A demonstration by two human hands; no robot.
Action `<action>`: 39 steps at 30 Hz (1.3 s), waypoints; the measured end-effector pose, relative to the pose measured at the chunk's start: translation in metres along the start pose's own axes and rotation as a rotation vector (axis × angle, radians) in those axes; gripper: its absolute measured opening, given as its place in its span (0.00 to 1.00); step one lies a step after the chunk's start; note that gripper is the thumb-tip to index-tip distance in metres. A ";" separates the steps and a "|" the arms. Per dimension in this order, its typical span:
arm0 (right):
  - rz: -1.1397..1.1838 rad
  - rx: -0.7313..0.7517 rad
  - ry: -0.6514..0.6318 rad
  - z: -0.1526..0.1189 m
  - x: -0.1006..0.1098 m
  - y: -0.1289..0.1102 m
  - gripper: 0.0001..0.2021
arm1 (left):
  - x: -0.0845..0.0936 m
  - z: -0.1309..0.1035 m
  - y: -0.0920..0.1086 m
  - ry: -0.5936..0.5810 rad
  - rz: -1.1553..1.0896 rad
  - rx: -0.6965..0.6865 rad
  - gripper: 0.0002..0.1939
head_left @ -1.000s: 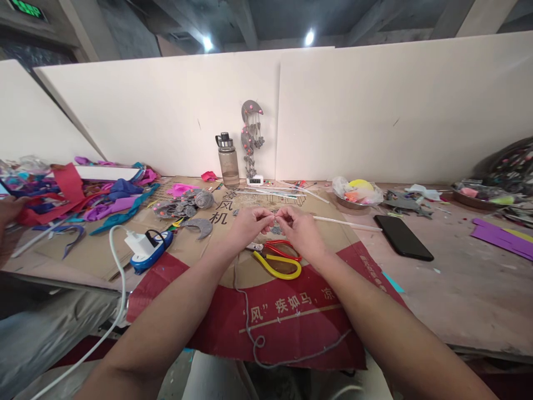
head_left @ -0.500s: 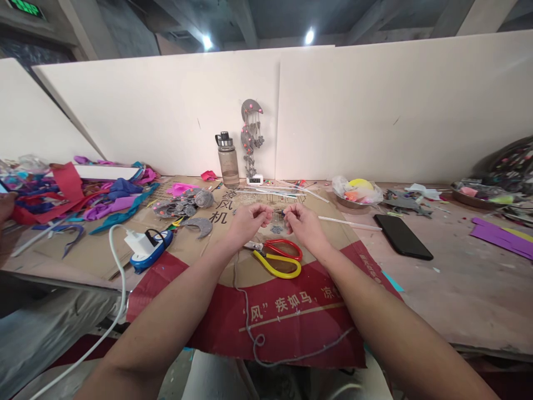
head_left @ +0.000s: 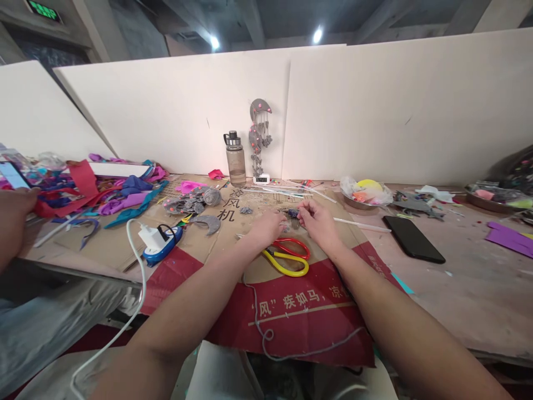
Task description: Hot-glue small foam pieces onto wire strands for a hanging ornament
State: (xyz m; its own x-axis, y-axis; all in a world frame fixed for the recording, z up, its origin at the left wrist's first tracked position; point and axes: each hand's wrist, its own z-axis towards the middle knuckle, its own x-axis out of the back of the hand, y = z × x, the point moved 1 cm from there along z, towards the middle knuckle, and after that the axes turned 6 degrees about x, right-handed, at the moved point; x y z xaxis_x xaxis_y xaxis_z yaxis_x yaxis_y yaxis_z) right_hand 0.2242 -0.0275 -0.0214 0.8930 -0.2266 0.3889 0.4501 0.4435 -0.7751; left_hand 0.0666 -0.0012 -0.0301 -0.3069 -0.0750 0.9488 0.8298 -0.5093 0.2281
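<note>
My right hand (head_left: pixel 315 221) is closed in a pinch above the cardboard sheet (head_left: pixel 291 339). At its fingertips is a small dark lump (head_left: pixel 293 213), too small to make out. My left hand (head_left: pixel 268 229) reaches low over the cardboard, its fingers partly hidden and pointing toward a small grey piece (head_left: pixel 286 228). Just below the hands lie scissors (head_left: pixel 293 270) with one red and one yellow handle, their blades partly under my left wrist. A grey yarn strand (head_left: pixel 268 334) trails down the cardboard. Another small grey piece (head_left: pixel 246 210) lies left of my left hand.
Left are a grey felt crescent (head_left: pixel 207 224), a yarn ball (head_left: pixel 212 195), a blue power strip (head_left: pixel 162 250) and coloured scraps (head_left: pixel 137 186). Behind stand a bottle (head_left: pixel 236 164) and a hanging moon ornament (head_left: pixel 260 133). A phone (head_left: pixel 413 239) lies right. Another person's hand (head_left: pixel 14 222) holds a phone.
My hands have moved apart; the left has lowered to the cardboard. A small grey piece now shows left of it. The view has shifted slightly left, showing more of the other person's hand.
</note>
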 end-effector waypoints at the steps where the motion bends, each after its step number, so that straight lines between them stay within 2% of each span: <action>1: -0.041 0.016 -0.007 -0.001 0.000 0.001 0.08 | -0.003 0.002 0.000 -0.011 0.008 -0.003 0.14; 8: -0.214 0.089 -0.040 -0.008 -0.001 0.000 0.08 | -0.016 0.009 -0.006 -0.077 -0.051 -0.035 0.10; 14: -0.221 0.113 -0.058 -0.009 -0.003 0.007 0.08 | -0.012 0.009 -0.004 0.030 -0.120 0.030 0.12; 16: -0.202 0.096 -0.044 -0.010 -0.004 0.011 0.07 | -0.007 0.009 -0.006 0.068 -0.289 0.082 0.12; 18: -0.158 0.071 -0.027 -0.011 -0.005 0.016 0.08 | -0.001 0.008 -0.010 0.069 -0.557 0.177 0.11; 21: -0.062 0.041 -0.030 -0.013 -0.008 0.023 0.10 | 0.008 0.003 -0.017 -0.003 -0.960 0.323 0.09; 23: -0.035 0.021 -0.050 -0.014 -0.011 0.025 0.10 | 0.011 -0.002 -0.020 -0.035 -1.118 0.354 0.08; 30: -0.123 0.082 -0.145 -0.018 -0.017 0.012 0.10 | 0.017 -0.010 -0.025 0.003 -1.466 0.419 0.06; 35: -0.267 0.249 -0.322 -0.023 -0.020 -0.003 0.07 | 0.032 -0.010 -0.036 0.115 -1.691 0.399 0.08; 39: -0.344 0.347 -0.375 -0.024 -0.022 -0.008 0.03 | 0.043 -0.008 -0.046 0.133 -1.728 0.364 0.06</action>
State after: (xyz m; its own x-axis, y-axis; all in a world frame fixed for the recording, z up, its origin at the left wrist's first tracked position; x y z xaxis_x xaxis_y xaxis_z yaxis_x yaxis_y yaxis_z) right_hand 0.2014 -0.0469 -0.0357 0.6082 -0.1146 0.7855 0.6313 0.6696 -0.3912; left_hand 0.0111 0.0120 -0.0015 -0.8791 0.2193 -0.4233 -0.4057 0.1222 0.9058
